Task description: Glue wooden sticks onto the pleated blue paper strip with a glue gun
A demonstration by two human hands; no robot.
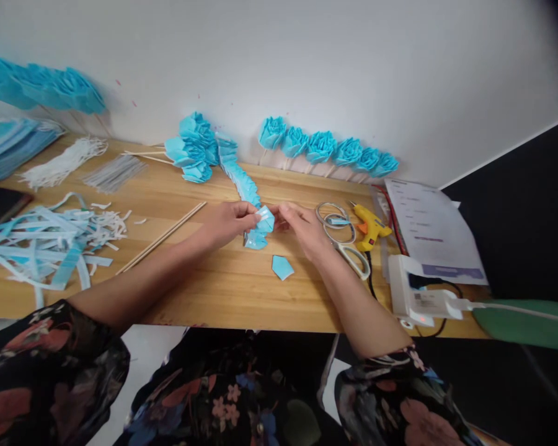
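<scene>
A small blue petal piece [268,222] with a pale shiny patch is pinched between the thumb and fingers of my left hand [232,223]. At its right edge my right hand [303,227] has its fingers drawn together; what they hold, if anything, I cannot make out. Beneath and behind my left hand runs a long row of overlapping blue petals [242,181], reaching back toward the wall. A loose five-sided blue piece [283,267] lies flat on the wooden table [242,297], just in front of my hands.
Blue flowers on sticks [320,147] lean along the wall, and more flowers [195,148] lie left of the petal row. Scissors [353,259], tape rings [335,222] and a yellow glue gun [372,228] are at right. Cut strips [60,248] and thin sticks [162,237] lie left.
</scene>
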